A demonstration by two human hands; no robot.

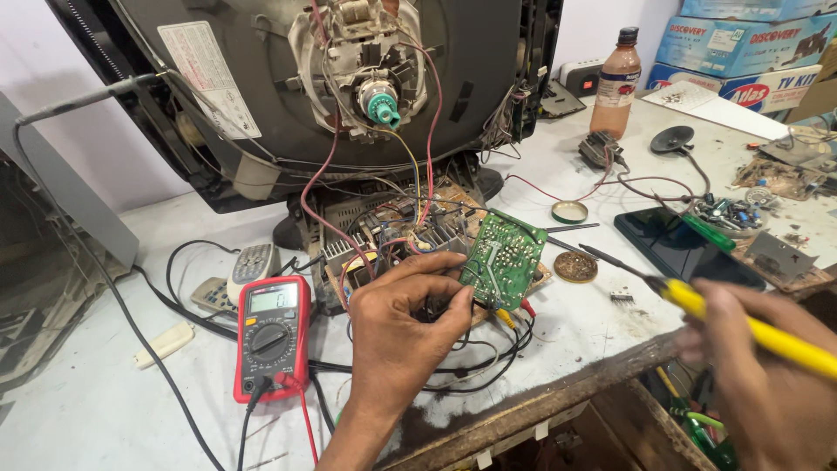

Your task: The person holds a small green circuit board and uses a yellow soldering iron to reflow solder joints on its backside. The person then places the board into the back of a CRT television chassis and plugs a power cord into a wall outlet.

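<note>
Green circuit board point(503, 259), solder side toward the camera, stands tilted on the white workbench point(105, 410) in the head view. Its long axis runs from lower left to upper right, with the top edge leaning toward the open back of a picture-tube television point(288, 96).

The left hand point(404, 324) pinches the board's lower left edge between thumb and fingertips; its palm side is turned away, so the contact points are hard to make out.

The right hand point(760, 375), blurred and cut off by the lower right corner of the frame, is closed around the yellow handle of a soldering iron point(697, 301). The iron's long axis runs from lower right to upper left, and its dark tip points toward the board but ends well apart from it, near a round tin of brown flux point(575, 267).

Tangled wires hide the board's lower edge and the larger chassis board behind it.

A red multimeter point(271, 337) lies just left of the left hand; a grey remote control point(253, 269) lies above it.
</note>
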